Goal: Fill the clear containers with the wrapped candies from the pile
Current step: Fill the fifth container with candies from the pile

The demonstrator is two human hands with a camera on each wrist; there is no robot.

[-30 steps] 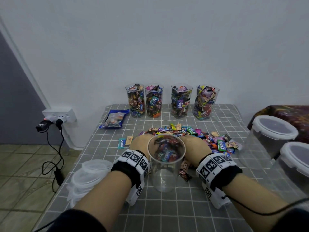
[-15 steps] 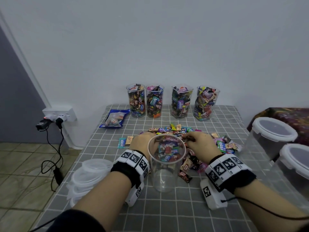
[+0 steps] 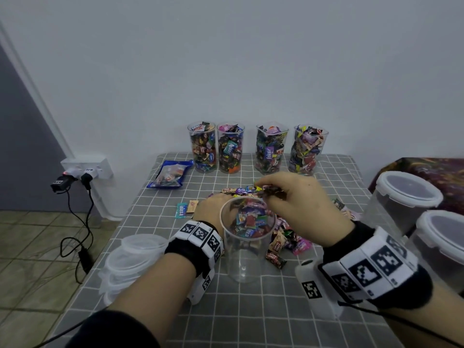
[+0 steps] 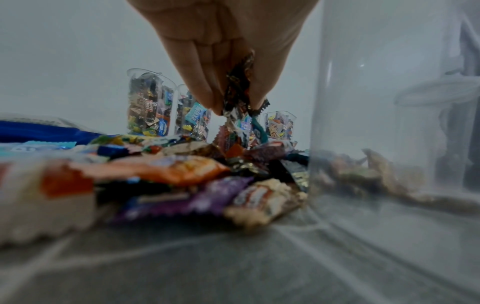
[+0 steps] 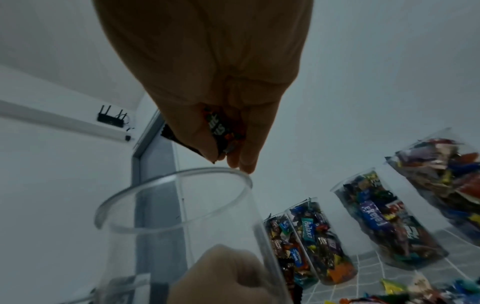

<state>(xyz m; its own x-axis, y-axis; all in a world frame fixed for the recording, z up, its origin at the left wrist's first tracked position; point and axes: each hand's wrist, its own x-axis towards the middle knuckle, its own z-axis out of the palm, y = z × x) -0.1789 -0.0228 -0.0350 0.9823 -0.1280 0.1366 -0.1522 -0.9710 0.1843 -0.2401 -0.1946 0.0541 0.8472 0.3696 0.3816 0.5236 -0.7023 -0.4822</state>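
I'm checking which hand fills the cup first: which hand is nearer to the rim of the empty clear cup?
Right. The right hand holds candies just above the far rim of the cup; the left hand is down at the pile behind it, pinching candies.

Blue snack bag point(image 3: 170, 174), stacked lids point(image 3: 130, 262) (translucent), wall socket point(image 3: 86, 168).

"Relaxa" shows on a teal candy wrapper point(image 3: 181, 210) lying loose on the surface, and again on a teal wrapper inside the second filled container point(image 3: 230, 148). "Coffee Candy" reads on a brown wrapper point(image 3: 276, 246) beside the empty cup.
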